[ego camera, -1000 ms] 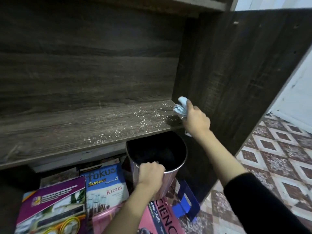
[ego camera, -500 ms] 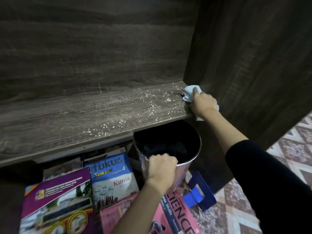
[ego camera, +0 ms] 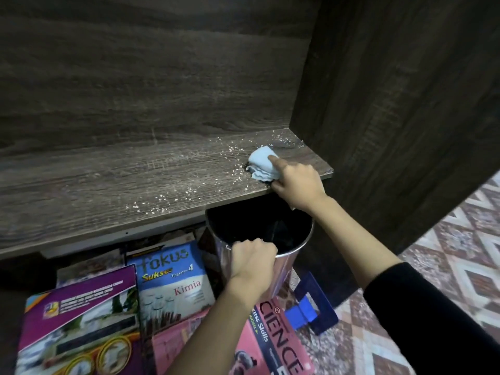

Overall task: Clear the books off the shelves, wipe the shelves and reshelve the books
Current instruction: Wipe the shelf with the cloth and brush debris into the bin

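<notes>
Our right hand [ego camera: 297,182] grips the blue cloth [ego camera: 261,163], which lies under its outstretched forefinger on the shelf [ego camera: 108,190]; our left hand [ego camera: 251,259] curls round the bin [ego camera: 286,266] rim.

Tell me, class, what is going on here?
It's the wiping step. The right hand holds a blue cloth against the shelf near its right end, among pale crumbs. The left hand grips the rim of a metal bin just below the shelf's front edge. Books lie below, off the shelf.
</notes>
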A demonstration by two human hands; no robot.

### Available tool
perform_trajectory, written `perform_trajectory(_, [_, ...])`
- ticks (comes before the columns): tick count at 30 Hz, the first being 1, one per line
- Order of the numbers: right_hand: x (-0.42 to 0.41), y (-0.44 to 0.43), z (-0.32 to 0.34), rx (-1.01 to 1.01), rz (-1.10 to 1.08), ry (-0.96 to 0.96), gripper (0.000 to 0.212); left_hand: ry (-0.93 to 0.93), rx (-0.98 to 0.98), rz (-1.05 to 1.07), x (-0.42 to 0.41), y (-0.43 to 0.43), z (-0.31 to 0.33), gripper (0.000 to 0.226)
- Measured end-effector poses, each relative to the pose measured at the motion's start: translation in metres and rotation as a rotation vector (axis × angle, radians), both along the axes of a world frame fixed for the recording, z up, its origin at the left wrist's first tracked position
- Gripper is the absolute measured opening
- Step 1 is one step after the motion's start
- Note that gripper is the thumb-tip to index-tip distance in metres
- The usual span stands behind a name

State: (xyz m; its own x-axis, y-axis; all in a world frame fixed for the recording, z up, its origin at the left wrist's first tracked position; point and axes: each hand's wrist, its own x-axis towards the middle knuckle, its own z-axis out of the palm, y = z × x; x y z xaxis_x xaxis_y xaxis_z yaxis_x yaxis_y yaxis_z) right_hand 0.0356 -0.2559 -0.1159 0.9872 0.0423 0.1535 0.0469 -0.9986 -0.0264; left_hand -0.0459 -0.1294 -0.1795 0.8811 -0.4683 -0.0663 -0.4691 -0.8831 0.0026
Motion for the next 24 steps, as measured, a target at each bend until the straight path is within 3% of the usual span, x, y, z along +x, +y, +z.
perform_trajectory(5, [0.002, -0.017, 0.018, 0.208, -0.040, -0.052, 0.054, 0.010, 0.000, 0.023, 0.002, 0.002, 0.002, 0.027])
perform_trajectory(12, [0.028, -0.016, -0.004, 0.188, -0.149, 0.127, 0.059, 0.022, -0.009, 0.042, 0.004, 0.006, 0.002, 0.027])
perform_trajectory(18, [0.019, 0.000, -0.013, 0.113, -0.021, 0.081, 0.059, 0.020, 0.011, 0.049, 0.004, 0.005, 0.003, 0.025])
perform_trajectory(24, [-0.003, 0.006, -0.018, 0.238, 0.121, 0.043, 0.056, 0.029, -0.001, 0.061, 0.001, 0.004, 0.006, 0.025])
